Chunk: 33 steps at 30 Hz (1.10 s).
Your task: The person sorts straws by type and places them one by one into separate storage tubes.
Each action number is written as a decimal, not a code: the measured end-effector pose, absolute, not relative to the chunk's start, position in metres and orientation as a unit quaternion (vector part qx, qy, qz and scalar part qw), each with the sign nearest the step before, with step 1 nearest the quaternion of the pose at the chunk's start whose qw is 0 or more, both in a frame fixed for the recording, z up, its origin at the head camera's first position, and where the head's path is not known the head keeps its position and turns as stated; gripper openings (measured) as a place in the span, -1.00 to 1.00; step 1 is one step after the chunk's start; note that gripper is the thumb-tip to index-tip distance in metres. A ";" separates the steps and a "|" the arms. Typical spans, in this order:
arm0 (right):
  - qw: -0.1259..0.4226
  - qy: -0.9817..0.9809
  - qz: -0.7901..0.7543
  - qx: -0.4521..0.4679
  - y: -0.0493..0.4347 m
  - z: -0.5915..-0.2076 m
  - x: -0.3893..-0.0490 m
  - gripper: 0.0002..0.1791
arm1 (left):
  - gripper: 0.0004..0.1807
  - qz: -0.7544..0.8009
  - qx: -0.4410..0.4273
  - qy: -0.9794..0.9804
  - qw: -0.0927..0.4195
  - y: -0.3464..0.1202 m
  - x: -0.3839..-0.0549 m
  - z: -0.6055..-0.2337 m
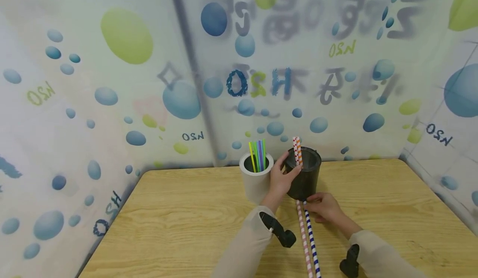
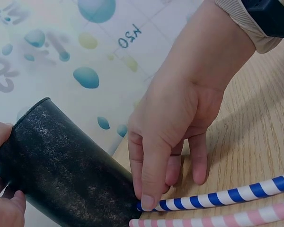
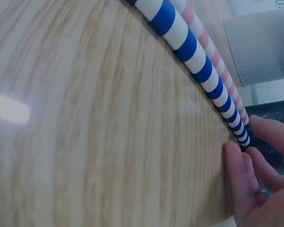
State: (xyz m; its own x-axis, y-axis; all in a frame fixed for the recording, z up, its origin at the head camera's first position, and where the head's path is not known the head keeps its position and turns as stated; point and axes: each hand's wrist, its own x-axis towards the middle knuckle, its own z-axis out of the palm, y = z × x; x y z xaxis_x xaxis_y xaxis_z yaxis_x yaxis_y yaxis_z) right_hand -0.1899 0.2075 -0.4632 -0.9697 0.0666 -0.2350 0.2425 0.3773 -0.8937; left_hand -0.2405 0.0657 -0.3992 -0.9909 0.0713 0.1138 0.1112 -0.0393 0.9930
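My left hand (image 1: 281,182) grips the rim of a black cup (image 1: 305,182), which leans a little on the table. Inside the cup stand patterned paper straws (image 1: 297,150), one red-dotted and one orange-and-white. Right at the cup's foot, my right hand (image 1: 326,207) pinches the far end of a blue-and-white striped straw (image 1: 311,236). Alongside it lies a pink-and-white striped straw (image 1: 303,236), its far end also at the cup's base. In the left wrist view the right thumb and fingers (image 2: 149,196) press down on the blue-striped tip.
Just left of the black cup stands a white cup (image 1: 255,186) with several yellow, green and purple straws (image 1: 258,155) in it. The wooden table (image 1: 179,220) ends at the back against a printed curtain (image 1: 134,83) with blue and green spots.
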 end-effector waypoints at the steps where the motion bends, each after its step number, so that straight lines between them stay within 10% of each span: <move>1: 0.079 0.826 -0.550 0.095 0.207 -0.463 -0.190 -0.59 | -0.38 -0.717 -0.068 -0.693 0.015 0.066 -0.241 -0.399; 33: 0.068 0.853 -0.506 0.108 0.199 -0.461 -0.191 -0.60 | -0.39 -0.718 -0.057 -0.694 0.007 0.065 -0.242 -0.399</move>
